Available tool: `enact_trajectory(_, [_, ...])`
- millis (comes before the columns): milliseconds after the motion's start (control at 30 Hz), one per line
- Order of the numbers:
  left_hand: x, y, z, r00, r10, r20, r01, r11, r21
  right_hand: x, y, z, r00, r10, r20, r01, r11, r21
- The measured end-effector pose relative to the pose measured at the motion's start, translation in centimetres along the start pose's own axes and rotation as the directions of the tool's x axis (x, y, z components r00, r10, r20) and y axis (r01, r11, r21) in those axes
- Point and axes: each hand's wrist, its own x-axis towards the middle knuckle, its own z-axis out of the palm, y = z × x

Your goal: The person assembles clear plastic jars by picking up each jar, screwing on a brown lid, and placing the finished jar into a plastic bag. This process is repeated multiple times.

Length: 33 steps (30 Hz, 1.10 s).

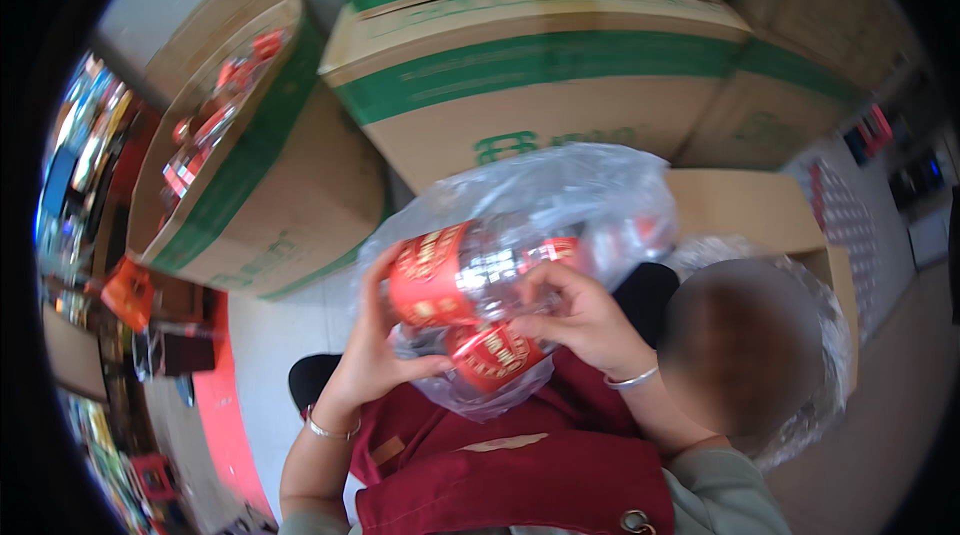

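Observation:
My left hand cups the labelled end of a clear plastic bottle with a red label. The fingers of my right hand pinch near the bottle's other end; motion blur hides the exact contact. Just below it, another red-labelled bottle lies in a translucent plastic bag across my lap. More red-labelled pieces show dimly inside the bag. A dark red apron covers my lap.
An open cardboard box at the left holds several red-labelled items. Large cardboard boxes stand stacked in front. At the right, clear plastic wrap hangs over an open carton, partly behind a blurred round patch.

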Motion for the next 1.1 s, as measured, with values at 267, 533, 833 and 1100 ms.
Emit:
enact_trajectory(267, [1.4,-0.3,2.7,0.969,0.246,-0.011,-0.242,0.959,0.145,-3.6,-0.6,-1.3,0.994,-0.109,-0.021,0.111,0.981,0.157])
enact_trajectory(533, [2.7,-4.3,8.1,0.854,-0.514,0.079,0.413,0.579,-0.703,-5.6,0.3,-0.7,0.912,-0.344,-0.222,0.312,0.935,-0.167])
enact_trajectory(833, [1.5,-4.0,10.4,0.823,-0.568,0.012,0.464,0.658,-0.593,-6.8,1.7,-1.1,0.908,-0.274,-0.316,0.237,0.959,-0.153])
enact_trajectory(1100, [3.6,-4.8,8.9,0.812,-0.553,0.184,0.513,0.528,-0.676,-12.2,3.3,-10.6,0.556,-0.699,-0.449,0.156,0.618,-0.770])
